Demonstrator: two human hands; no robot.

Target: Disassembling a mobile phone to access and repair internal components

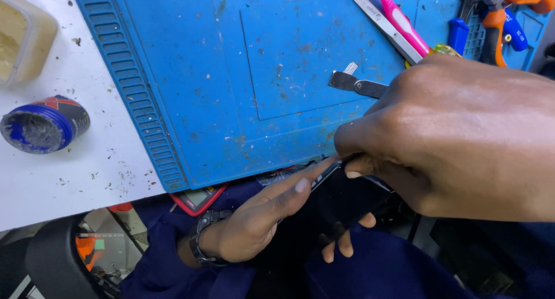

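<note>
— Closest to the lens: right hand (pixel 462 134), large, knuckles up, fingers curled down onto the top edge of a black phone (pixel 347 203).

— Grasping it, then?

— Yes, pinching the upper edge, thumbnail pressed at the seam. Cannot tell whether anything thin sits under the fingertips.

— And the left hand (pixel 260 218)?

— Cupped under the phone from below, thumb laid along its left edge, fingertips poking out beneath. Black wristwatch (pixel 202 241) on that wrist.

— Position of the phone?

— Between both hands, below the right, above the left, held over a dark blue lap, just off the near edge of the blue mat (pixel 243 73).

— Counts?

— One phone. Two hands, both gripping it. One mat on a white table (pixel 69 172). One round blue tin (pixel 43 125), open, greyish inside, left of the mat. One pale plastic tub (pixel 23 36) at the far left corner. One pair of flat metal blades (pixel 358 84) lying on the mat, just beyond the right knuckles. One pink-handled tool (pixel 402 21) beside one metal strip (pixel 381 24), upper right. One orange-handled pair of pliers (pixel 509 10) at the top right corner, plus blue-handled bits next to it, number unclear.

— Anything under the table edge?

— One red-rimmed device (pixel 199 199), half hidden, touching the mat's near edge, left of the left hand.
</note>
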